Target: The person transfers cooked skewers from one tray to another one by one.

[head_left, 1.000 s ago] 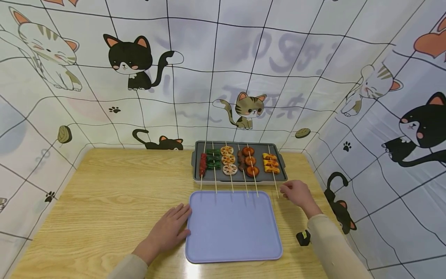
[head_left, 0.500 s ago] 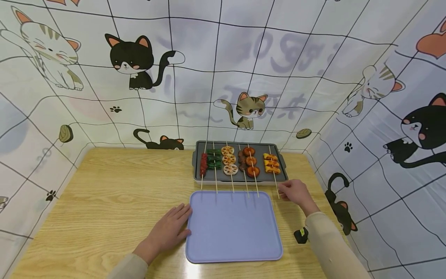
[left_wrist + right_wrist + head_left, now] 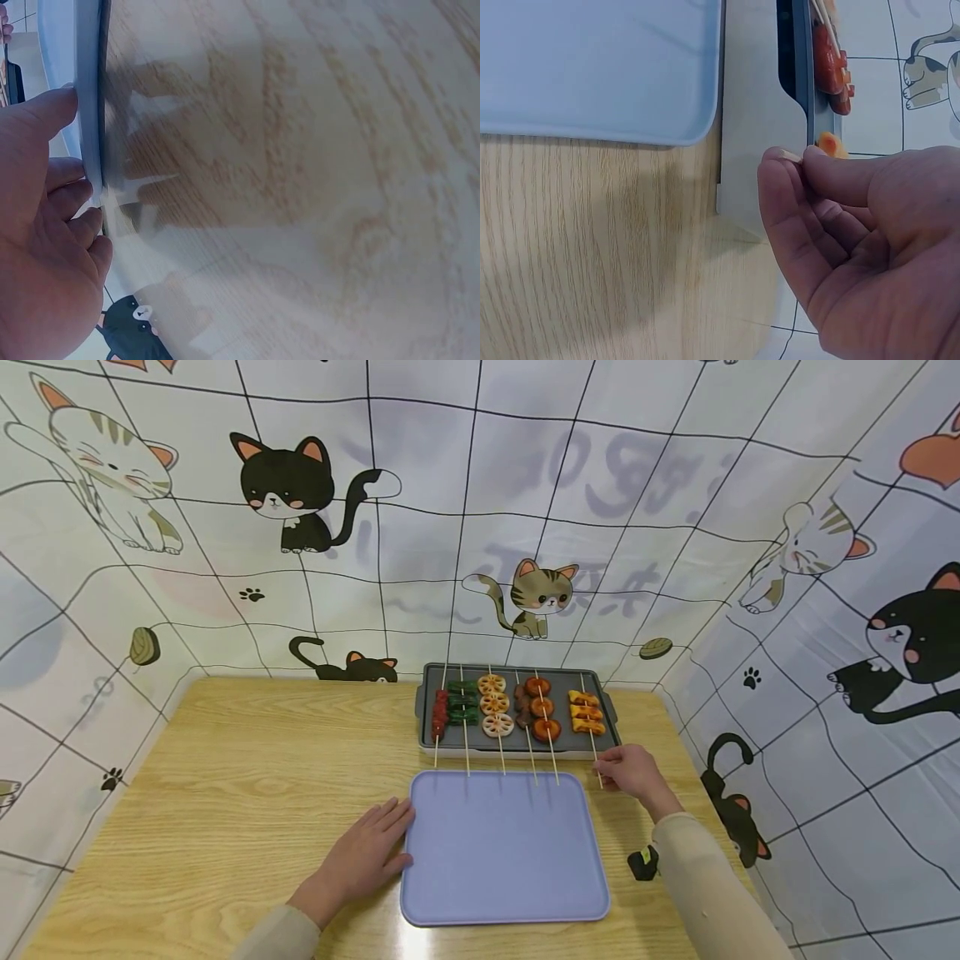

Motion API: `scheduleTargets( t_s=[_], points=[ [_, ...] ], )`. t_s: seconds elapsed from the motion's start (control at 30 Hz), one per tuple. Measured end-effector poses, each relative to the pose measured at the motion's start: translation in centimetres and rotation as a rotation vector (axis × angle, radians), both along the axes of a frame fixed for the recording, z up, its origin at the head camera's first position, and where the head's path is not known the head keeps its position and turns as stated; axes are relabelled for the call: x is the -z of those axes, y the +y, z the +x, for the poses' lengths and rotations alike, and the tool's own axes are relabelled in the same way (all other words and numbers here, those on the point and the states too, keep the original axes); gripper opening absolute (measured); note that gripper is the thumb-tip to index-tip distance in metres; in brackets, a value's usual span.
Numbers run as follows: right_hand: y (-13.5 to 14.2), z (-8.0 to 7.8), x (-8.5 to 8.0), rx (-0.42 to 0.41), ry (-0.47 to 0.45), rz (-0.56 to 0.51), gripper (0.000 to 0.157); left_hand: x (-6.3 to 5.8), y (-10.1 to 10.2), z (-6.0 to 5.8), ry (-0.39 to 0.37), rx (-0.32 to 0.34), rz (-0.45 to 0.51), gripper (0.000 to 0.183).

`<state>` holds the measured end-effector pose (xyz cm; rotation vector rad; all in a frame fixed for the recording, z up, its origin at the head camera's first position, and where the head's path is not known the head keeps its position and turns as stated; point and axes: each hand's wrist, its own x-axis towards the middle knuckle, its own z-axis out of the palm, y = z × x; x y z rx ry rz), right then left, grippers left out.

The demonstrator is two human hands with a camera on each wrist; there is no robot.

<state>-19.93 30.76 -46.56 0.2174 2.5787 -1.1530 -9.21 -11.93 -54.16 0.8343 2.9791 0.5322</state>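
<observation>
A grey grill pan (image 3: 567, 742) at the back of the table holds several food skewers. On its right lies the yellow-and-orange skewer (image 3: 587, 714), its stick pointing toward me. My right hand (image 3: 633, 772) pinches the lower end of that stick; in the right wrist view the stick tip (image 3: 790, 156) shows between thumb and forefinger. In front of the pan lies a pale blue tray (image 3: 506, 860). My left hand (image 3: 363, 852) rests with extended fingers at the tray's left edge. Its thumb touches the tray rim (image 3: 88, 90) in the left wrist view.
Lotus-root (image 3: 495, 703), green vegetable (image 3: 462, 702), red (image 3: 440, 714) and mushroom skewers (image 3: 542, 707) lie left of the yellow one, sticks reaching over the tray's back edge. A small black object (image 3: 642, 864) shows by the right sleeve. Cat-print curtains (image 3: 420, 568) stand behind and beside the table.
My right hand has shifted slightly left onto the yellow skewer's stick and now pinches it. The left hand stays at the tray's edge.
</observation>
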Motion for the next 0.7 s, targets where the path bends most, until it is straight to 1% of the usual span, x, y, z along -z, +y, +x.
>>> scheduleTargets(
  t_s=[0.43,0.7],
  points=[
    [-0.22,-0.44,-0.08,0.007,-0.010,0.009,0.028,-0.28,0.06,0.09,-0.019,0.001,0.002,0.064],
    [-0.29,-0.32,-0.11,-0.004,0.000,0.050,0.024,-0.43,0.06,0.09,-0.025,0.002,0.000,0.064]
  ],
)
